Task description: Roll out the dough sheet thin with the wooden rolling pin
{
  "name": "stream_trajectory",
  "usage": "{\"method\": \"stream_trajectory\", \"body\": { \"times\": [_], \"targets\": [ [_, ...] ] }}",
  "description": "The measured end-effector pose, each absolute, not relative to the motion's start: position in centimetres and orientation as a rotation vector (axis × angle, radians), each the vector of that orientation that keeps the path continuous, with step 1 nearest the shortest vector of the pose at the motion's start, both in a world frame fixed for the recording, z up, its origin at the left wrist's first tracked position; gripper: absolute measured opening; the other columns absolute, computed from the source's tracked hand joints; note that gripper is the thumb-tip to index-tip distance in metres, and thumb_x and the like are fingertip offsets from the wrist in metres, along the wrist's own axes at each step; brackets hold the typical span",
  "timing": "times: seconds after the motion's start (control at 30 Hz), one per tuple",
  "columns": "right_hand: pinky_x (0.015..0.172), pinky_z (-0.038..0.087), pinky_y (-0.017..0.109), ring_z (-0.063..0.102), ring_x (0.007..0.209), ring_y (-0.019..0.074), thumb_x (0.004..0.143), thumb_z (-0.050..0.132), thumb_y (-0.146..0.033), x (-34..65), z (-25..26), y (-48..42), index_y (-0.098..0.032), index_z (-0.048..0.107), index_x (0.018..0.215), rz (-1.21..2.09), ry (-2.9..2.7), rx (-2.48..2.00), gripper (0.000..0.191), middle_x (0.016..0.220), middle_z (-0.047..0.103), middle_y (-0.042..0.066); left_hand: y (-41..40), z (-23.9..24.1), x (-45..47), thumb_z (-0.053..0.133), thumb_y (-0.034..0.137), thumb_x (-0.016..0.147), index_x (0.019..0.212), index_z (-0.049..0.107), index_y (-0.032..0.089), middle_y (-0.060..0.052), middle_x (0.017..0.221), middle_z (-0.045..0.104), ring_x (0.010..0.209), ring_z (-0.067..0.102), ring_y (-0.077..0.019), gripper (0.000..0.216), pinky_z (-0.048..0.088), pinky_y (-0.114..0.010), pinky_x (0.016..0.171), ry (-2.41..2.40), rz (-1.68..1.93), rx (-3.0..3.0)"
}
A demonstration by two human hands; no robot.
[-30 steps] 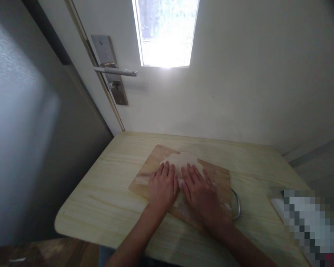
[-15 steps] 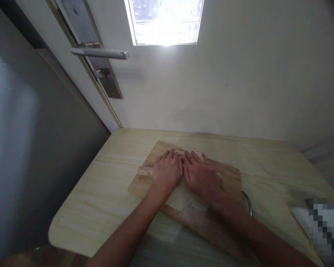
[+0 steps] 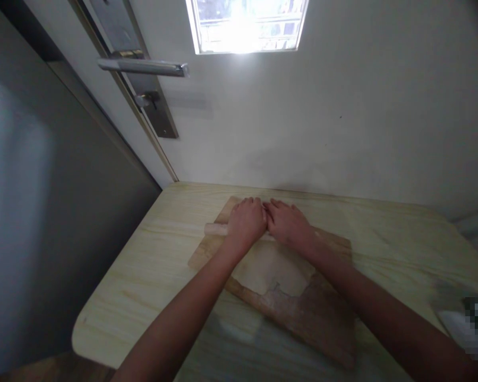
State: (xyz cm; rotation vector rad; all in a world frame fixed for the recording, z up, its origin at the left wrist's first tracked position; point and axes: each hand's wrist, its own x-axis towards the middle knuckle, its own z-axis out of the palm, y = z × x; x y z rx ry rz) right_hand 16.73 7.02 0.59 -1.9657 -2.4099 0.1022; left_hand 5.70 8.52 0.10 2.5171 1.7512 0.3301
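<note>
A wooden cutting board (image 3: 318,323) lies on a pale wooden table (image 3: 151,276). On the board a flat sheet of pale dough (image 3: 273,268) is spread out. Across the board's far end rests a wooden rolling pin (image 3: 215,229), whose left end sticks out past my fingers. My left hand (image 3: 247,222) and my right hand (image 3: 289,224) press side by side on the pin, palms down, fingers curved over it. Most of the pin is hidden under them.
A white door (image 3: 302,116) with a metal lever handle (image 3: 143,67) and a bright window pane (image 3: 247,24) stands right behind the table. A dark wall is on the left. A blurred white object (image 3: 468,329) lies at the table's right edge.
Both hands have pushed the rolling pin away from me to the board's far end. The dough now lies uncovered behind them, flatter and longer.
</note>
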Motion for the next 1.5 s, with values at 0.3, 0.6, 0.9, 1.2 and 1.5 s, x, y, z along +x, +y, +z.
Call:
{"method": "stream_trajectory", "body": {
  "times": [0.3, 0.6, 0.9, 1.2, 1.5],
  "targets": [
    [0.066, 0.039, 0.029, 0.059, 0.08, 0.0207, 0.086, 0.024, -0.028, 16.5, 1.0, 8.0, -0.017, 0.061, 0.087, 0.061, -2.37, -2.003, 0.039, 0.09, 0.065, 0.009, 9.6, 0.2, 5.9, 0.029, 0.023, 0.084, 0.089, 0.057, 0.013, -0.01, 0.086, 0.061, 0.08, 0.058, -0.0207, 0.03, 0.042, -0.03, 0.067, 1.823, 0.292, 2.45],
    [0.076, 0.038, 0.032, 0.058, 0.088, 0.0206, 0.087, 0.025, -0.028, 16.1, 1.0, 6.8, -0.018, 0.06, 0.094, -0.009, -2.325, -2.006, 0.038, 0.097, 0.064, 0.009, 8.9, 0.3, 5.8, 0.031, 0.026, 0.084, 0.083, 0.06, 0.013, -0.01, 0.084, 0.063, 0.076, 0.06, -0.0199, 0.031, 0.044, -0.029, 0.065, 1.848, 0.337, 2.443],
    [0.094, 0.027, 0.039, 0.041, 0.114, 0.0214, 0.088, 0.022, -0.023, 15.4, 0.1, 3.4, -0.015, 0.052, 0.113, -0.122, -2.295, -1.953, 0.04, 0.123, 0.05, 0.012, 5.3, 0.0, 4.9, 0.025, 0.026, 0.088, 0.091, 0.055, 0.015, -0.008, 0.095, 0.06, 0.093, 0.054, -0.0185, 0.032, 0.042, -0.03, 0.077, 1.807, 0.426, 2.521],
    [0.095, 0.025, 0.04, 0.04, 0.116, 0.02, 0.089, 0.021, -0.025, 15.2, -0.2, -0.1, -0.015, 0.049, 0.117, -0.175, -2.278, -1.869, 0.041, 0.125, 0.048, 0.011, 1.5, -0.7, 4.2, 0.025, 0.025, 0.089, 0.108, 0.049, 0.014, -0.012, 0.12, 0.05, 0.111, 0.045, -0.0207, 0.033, 0.032, -0.036, 0.091, 1.825, 0.541, 2.601],
    [0.099, 0.016, 0.046, 0.037, 0.119, 0.0214, 0.089, 0.024, -0.028, 15.5, -0.4, -0.5, -0.02, 0.051, 0.116, -0.18, -2.282, -1.801, 0.039, 0.127, 0.047, 0.008, 0.2, -0.9, 3.9, 0.026, 0.026, 0.089, 0.109, 0.051, 0.018, -0.009, 0.123, 0.05, 0.113, 0.044, -0.0205, 0.033, 0.027, -0.039, 0.096, 1.82, 0.577, 2.6]
  ]
}}
